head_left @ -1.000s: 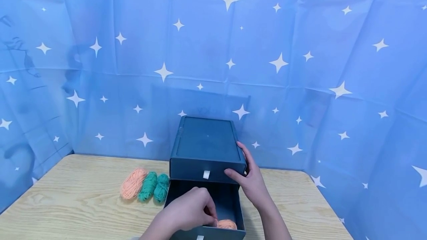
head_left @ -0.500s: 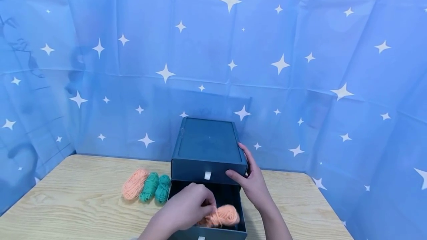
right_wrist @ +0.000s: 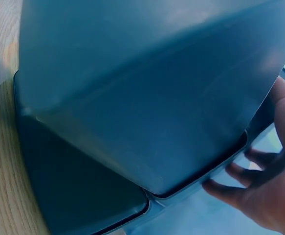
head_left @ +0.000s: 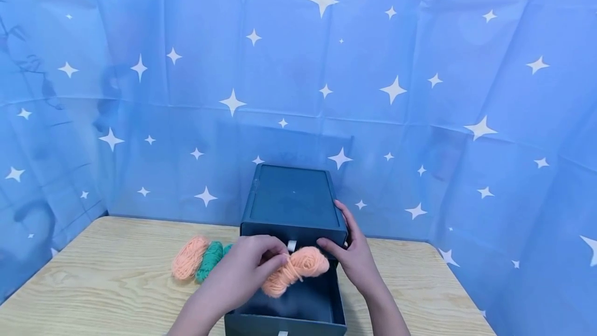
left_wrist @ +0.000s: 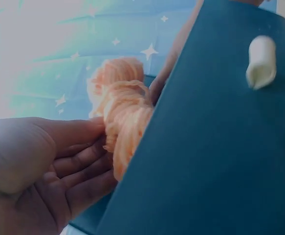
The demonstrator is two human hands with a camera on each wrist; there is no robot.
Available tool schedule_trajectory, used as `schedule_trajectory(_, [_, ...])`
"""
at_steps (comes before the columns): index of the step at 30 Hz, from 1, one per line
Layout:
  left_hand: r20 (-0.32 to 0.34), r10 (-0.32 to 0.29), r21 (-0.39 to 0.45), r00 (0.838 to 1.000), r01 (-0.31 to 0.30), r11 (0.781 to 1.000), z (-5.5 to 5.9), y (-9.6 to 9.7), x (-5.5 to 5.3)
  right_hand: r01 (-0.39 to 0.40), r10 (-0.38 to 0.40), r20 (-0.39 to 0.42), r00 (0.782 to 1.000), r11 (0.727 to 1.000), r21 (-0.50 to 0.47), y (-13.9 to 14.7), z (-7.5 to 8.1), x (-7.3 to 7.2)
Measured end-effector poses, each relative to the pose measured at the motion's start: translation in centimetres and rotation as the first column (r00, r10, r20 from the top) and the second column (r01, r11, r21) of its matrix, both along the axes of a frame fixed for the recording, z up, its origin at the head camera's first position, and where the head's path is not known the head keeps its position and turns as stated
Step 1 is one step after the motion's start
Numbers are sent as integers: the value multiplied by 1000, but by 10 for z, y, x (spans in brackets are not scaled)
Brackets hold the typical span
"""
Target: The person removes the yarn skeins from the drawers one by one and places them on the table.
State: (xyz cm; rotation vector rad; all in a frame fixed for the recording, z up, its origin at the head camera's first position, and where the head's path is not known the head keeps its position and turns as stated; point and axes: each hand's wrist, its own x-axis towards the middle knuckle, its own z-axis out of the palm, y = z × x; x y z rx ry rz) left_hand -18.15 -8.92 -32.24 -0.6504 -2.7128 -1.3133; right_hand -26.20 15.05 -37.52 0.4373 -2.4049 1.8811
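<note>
My left hand [head_left: 244, 271] pinches a peach skein of yarn [head_left: 308, 262] between thumb and fingers, holding it above the pulled-out lower drawer [head_left: 261, 324]. In the left wrist view the same skein [left_wrist: 127, 110] is partly covered by the drawer's dark front [left_wrist: 206, 132]. The drawer's visible floor is bare. At the right side of the dark blue two-drawer box [head_left: 291, 196], my right hand [head_left: 352, 258] grips the upper corner, thumb on the front and fingers along the side. The right wrist view has those fingers [right_wrist: 230, 193] at the box's edge.
Left of the box on the wooden table [head_left: 116, 274] lie another peach skein [head_left: 189, 258] and a green skein [head_left: 210, 261]. A second green skein [head_left: 227, 249] is mostly hidden by my left hand. The upper drawer, with its white tab [head_left: 292, 246], is closed. A blue star-patterned curtain [head_left: 298, 66] hangs behind.
My left hand has lifted the peach skein from the front of the lower drawer, up and away, to above its rim. The right hand keeps its grip on the box.
</note>
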Motion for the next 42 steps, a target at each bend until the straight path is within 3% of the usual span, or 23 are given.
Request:
schedule_trajectory(7, [-77,139,6,987,-139,990,4,-24,8,-16,16,14,1000,1000,-20,-3,-1,0])
schedule_trajectory(14, [-71,262,99,962,-255,962,15,-51,11,8,-8,33,999,1000,7,1,1,1])
schedule_trajectory(18, [-83,346,102,934,-338,936,22,-68,12,-2,1,26,1000,1000,6,4,3,1])
schedule_trajectory(25, [-218,430,29,876,-435,900,22,-105,4,-14,14,20,1000,1000,15,2,3,-1])
schedule_trajectory(30, [-237,454,-55,859,-479,876,14,-128,-10,-5,4,34,999,1000,13,3,1,1])
schedule_trajectory(33, [-223,462,-84,859,-489,868,5,-140,-22,-1,1,39,999,1000,3,5,1,2])
schedule_trajectory(42, [-195,497,-119,845,-524,844,-34,-185,-46,-24,25,34,999,1000,-11,1,1,-1])
